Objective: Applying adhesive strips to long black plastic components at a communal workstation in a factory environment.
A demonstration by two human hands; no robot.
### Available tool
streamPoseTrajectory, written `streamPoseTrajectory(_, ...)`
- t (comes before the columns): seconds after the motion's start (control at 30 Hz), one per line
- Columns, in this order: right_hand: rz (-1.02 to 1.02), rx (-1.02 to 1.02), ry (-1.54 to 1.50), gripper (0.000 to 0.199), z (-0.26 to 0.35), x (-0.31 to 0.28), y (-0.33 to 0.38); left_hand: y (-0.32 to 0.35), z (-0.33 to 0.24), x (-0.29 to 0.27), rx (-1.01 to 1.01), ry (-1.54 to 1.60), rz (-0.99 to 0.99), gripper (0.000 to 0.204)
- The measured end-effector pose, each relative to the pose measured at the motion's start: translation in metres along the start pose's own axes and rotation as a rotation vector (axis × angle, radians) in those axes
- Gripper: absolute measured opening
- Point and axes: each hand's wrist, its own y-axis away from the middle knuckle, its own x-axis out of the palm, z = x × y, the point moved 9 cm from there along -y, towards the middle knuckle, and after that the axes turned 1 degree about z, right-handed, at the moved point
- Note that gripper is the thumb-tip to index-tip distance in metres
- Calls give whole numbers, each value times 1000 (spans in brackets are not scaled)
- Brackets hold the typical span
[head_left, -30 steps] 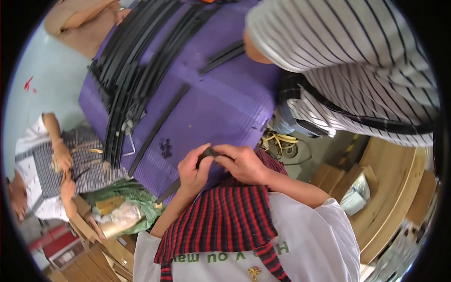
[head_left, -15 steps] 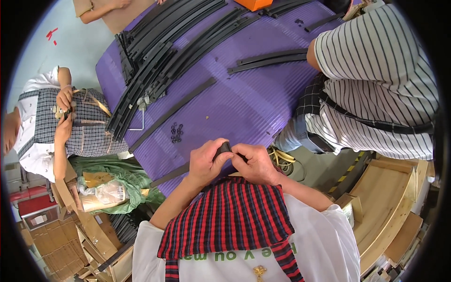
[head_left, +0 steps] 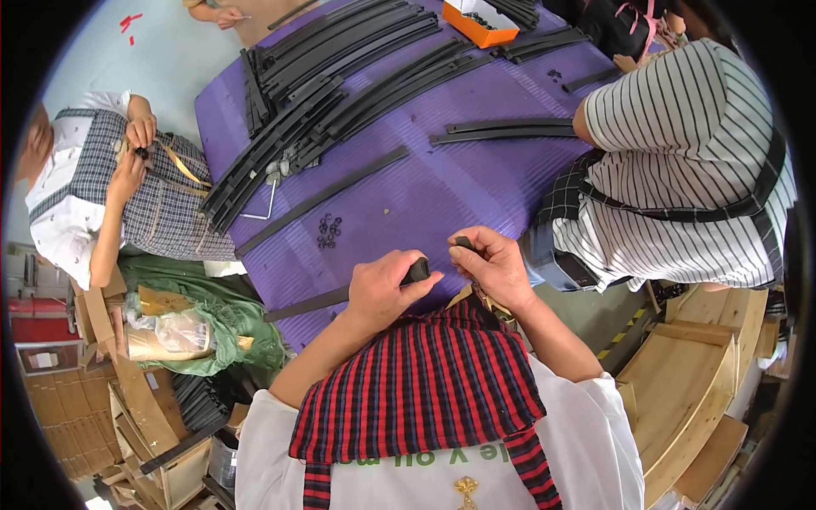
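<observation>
Near the table's front edge, my left hand is closed around a dark piece, and its blunt black end shows by the thumb. A black strip runs in behind that wrist; whether it joins the held piece cannot be made out. To the right and apart from it, my right hand pinches a small black piece between thumb and fingers. A cluster of small black parts lies on the purple table beyond my left hand. Another long black strip lies behind them.
Stacks of long black strips fill the table's far left. An orange box of small dark parts stands at the back. A bent metal rod lies by the stack. Co-workers stand at the left and right; wooden crates stand lower right.
My hands were together at the black piece and are now apart. The right hand has moved up and right with a small black piece. The whole view has shifted slightly.
</observation>
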Motion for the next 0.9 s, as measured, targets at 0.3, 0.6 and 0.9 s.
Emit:
streamPoseTrajectory(0.3,128,-322,222,27,64,37,2,-1,16,-1,-63,-42,-20,20)
streamPoseTrajectory(0.6,100,-109,376,13,33,51,-14,10,39,11,-289,0,-5,41)
streamPoseTrajectory(0.9,116,-17,235,4,-14,40,-22,15,39,38,-177,-109,103,53)
